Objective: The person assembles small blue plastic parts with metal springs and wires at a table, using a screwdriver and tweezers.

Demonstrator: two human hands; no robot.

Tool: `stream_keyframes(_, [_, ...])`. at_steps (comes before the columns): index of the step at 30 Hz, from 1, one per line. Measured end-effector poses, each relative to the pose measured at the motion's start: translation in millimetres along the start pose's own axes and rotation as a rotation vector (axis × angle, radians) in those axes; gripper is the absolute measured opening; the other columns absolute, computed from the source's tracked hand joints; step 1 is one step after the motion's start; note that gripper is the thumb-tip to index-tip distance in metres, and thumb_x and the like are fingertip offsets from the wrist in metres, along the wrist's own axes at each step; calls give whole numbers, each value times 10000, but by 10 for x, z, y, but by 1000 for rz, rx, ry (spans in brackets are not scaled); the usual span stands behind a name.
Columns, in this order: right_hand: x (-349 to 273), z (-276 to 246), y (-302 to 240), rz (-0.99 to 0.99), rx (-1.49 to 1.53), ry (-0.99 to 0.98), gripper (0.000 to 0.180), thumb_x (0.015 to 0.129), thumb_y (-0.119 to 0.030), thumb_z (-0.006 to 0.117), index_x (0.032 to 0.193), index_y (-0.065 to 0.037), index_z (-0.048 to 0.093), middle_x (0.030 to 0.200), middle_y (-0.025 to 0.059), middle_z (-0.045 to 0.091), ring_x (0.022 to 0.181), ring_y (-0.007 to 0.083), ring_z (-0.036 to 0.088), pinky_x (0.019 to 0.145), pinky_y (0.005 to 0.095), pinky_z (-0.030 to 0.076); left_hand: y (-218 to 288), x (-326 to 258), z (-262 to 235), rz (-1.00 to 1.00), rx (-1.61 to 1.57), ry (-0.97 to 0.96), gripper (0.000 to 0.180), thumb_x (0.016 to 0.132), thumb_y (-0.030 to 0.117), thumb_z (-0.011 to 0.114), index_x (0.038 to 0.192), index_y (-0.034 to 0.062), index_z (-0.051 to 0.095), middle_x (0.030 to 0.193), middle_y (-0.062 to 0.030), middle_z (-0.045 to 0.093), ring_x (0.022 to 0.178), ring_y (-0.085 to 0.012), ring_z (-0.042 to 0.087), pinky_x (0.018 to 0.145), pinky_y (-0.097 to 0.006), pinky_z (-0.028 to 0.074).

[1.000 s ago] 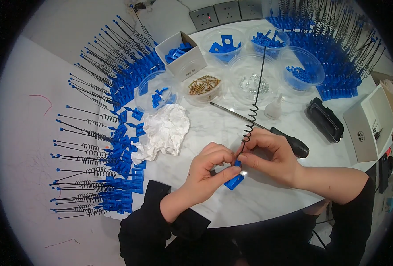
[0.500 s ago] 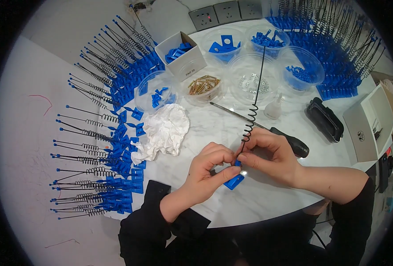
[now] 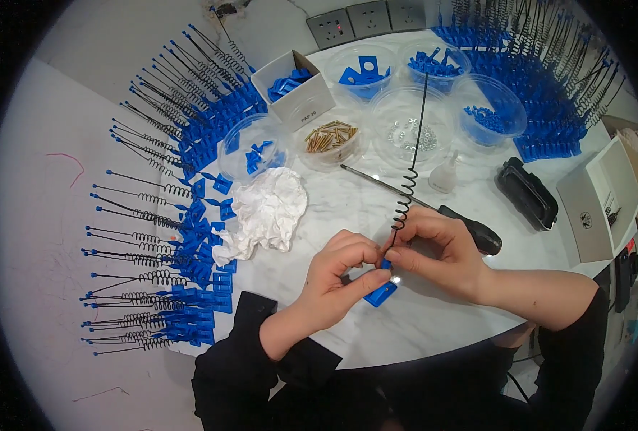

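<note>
Near the front of the white table, my left hand (image 3: 333, 276) pinches a small blue plastic base (image 3: 381, 294) between thumb and fingers. My right hand (image 3: 448, 255) is closed on the lower end of a black coiled spring wire (image 3: 404, 205), right beside my left fingertips. The wire stands up from the top of the base, tilted slightly right, its straight upper part reaching toward the tubs. My fingers hide the joint between wire and base. Behind the wire and my right hand lies a screwdriver (image 3: 479, 231) with a black handle.
Finished-looking blue bases with coiled wires line the left edge (image 3: 204, 237) and far right (image 3: 549, 136). Clear tubs hold brass screws (image 3: 329, 140), metal nuts (image 3: 409, 135) and blue parts (image 3: 485, 121). A white box (image 3: 310, 108), crumpled tissue (image 3: 268, 215) and black case (image 3: 526, 194) stand around.
The wire's upper tip has swayed slightly to the left. Both hands keep nearly the same place and grip.
</note>
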State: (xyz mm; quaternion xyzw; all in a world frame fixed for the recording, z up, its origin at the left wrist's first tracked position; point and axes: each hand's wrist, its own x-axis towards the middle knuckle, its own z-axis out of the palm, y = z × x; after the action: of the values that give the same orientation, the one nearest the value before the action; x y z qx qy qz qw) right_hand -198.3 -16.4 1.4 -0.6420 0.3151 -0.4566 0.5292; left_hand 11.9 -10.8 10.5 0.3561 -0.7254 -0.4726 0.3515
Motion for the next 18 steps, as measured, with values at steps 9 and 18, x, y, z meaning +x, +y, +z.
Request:
stream_keyframes(9, [2, 12, -10, 12, 13, 1, 107, 845, -68, 700, 882, 1, 628, 865, 59, 599, 817, 128, 574, 722, 264, 447, -10, -6, -14, 15, 24, -12, 137, 830, 144, 712, 861, 40, 627, 872, -42, 624, 871, -197, 531, 772, -301, 401])
stream_keyframes(18, [-1, 8, -10, 21, 30, -3, 116, 847, -74, 702, 891, 5, 629, 870, 61, 597, 818, 128, 572, 723, 265, 448, -26, -12, -6, 7, 2, -3, 135, 833, 143, 709, 866, 40, 629, 879, -40, 624, 866, -191, 526, 759, -295, 400])
